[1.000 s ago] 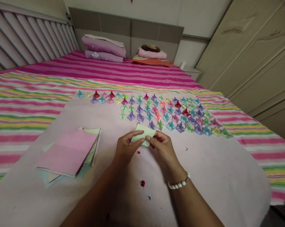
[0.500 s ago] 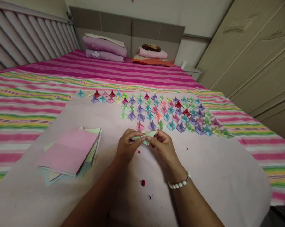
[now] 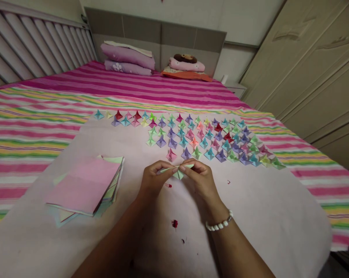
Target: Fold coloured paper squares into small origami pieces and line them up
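Observation:
A light green folded paper [image 3: 179,175] is pinched between both hands, above the pale sheet on the bed. My left hand [image 3: 154,177] grips its left part, thumb and fingertips closed near the middle. My right hand [image 3: 200,177] pinches the other side, its thumb close to the left one; a white bead bracelet [image 3: 219,226] circles that wrist. The paper's two points stick out sideways, and a small pleated flap hangs below the thumbs. Just beyond the hands stand rows of small folded paper boats [image 3: 186,153] in many colours.
A stack of coloured paper sheets [image 3: 84,185], pink on top, lies to the left on the pale sheet [image 3: 249,216]. Striped bedding [image 3: 32,143] surrounds it. Folded purple bedding [image 3: 128,58] and a pink pile [image 3: 187,65] rest by the headboard [image 3: 142,31].
The green paper has tilted, so its wings lie flatter and more of the pleated flap shows below the thumbs. Both hands have shifted slightly; their thumbs now sit nearer the paper's upper middle.

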The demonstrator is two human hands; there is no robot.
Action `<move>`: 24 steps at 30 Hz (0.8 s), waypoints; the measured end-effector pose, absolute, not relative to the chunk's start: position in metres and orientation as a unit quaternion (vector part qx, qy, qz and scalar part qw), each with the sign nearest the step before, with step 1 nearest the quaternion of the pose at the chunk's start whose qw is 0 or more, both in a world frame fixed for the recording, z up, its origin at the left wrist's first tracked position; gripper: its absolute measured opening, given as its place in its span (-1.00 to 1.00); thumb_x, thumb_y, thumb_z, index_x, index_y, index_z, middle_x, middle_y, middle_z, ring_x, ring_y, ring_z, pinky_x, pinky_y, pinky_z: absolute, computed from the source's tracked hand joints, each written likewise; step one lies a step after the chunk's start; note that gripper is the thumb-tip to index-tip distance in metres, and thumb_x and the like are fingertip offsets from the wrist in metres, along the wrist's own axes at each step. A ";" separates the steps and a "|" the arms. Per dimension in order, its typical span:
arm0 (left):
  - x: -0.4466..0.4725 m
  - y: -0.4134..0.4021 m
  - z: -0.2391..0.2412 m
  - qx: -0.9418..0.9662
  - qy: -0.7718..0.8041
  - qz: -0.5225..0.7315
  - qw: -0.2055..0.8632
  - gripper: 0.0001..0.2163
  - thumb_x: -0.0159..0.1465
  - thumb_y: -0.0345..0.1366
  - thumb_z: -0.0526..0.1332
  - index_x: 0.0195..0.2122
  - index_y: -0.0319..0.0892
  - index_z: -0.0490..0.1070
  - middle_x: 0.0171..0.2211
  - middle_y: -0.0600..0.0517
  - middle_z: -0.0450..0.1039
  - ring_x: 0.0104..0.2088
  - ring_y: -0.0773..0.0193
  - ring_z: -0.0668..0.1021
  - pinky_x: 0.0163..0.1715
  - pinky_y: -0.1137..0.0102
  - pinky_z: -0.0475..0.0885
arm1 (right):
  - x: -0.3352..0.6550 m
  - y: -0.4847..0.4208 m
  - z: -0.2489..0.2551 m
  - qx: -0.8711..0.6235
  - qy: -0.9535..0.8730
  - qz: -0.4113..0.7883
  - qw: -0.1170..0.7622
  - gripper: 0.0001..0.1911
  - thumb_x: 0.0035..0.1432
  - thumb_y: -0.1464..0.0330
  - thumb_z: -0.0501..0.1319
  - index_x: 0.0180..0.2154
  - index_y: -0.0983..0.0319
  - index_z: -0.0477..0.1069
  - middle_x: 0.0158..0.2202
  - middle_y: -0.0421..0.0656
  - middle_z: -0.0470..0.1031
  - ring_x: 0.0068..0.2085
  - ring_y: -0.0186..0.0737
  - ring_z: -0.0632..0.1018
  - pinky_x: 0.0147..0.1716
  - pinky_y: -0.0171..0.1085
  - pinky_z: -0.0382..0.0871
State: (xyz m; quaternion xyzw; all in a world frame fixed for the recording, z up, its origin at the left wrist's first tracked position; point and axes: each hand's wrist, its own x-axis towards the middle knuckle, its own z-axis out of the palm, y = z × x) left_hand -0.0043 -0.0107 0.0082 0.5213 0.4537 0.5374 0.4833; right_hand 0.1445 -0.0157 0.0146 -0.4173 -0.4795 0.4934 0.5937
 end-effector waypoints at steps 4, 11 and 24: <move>-0.004 -0.012 0.012 0.422 0.485 0.531 0.552 -0.73 -0.01 -0.11 0.40 -0.41 -0.22 0.57 -0.45 0.04 0.55 -0.39 0.27 0.52 -0.32 0.40 0.40 | 0.144 -0.015 0.014 -0.419 -0.459 0.494 0.608 -0.95 -0.06 0.33 0.36 -0.50 0.17 0.57 -0.45 -0.21 0.51 -0.35 -0.26 0.45 -0.29 -0.27 0.32; 0.004 -0.012 0.004 0.408 0.383 0.544 0.625 -0.63 0.12 -0.06 0.30 -0.17 -0.23 0.55 -0.25 -0.06 0.59 -0.17 0.17 0.56 -0.09 0.31 0.40 | 0.143 -0.013 0.009 -0.416 -0.399 0.494 0.650 -0.92 -0.08 0.30 0.39 -0.46 0.16 0.59 -0.40 -0.20 0.54 -0.32 -0.24 0.47 -0.21 -0.21 0.33; 0.002 -0.003 -0.006 0.353 0.382 0.559 0.646 -0.70 -0.01 -0.13 0.40 -0.31 -0.22 0.57 -0.56 0.10 0.36 -0.49 0.44 0.34 -0.43 0.52 0.30 | 0.141 -0.017 0.012 -0.405 -0.420 0.534 0.612 -0.80 0.02 0.19 0.32 -0.46 0.20 0.56 -0.44 -0.18 0.50 -0.36 -0.25 0.41 -0.24 -0.22 0.27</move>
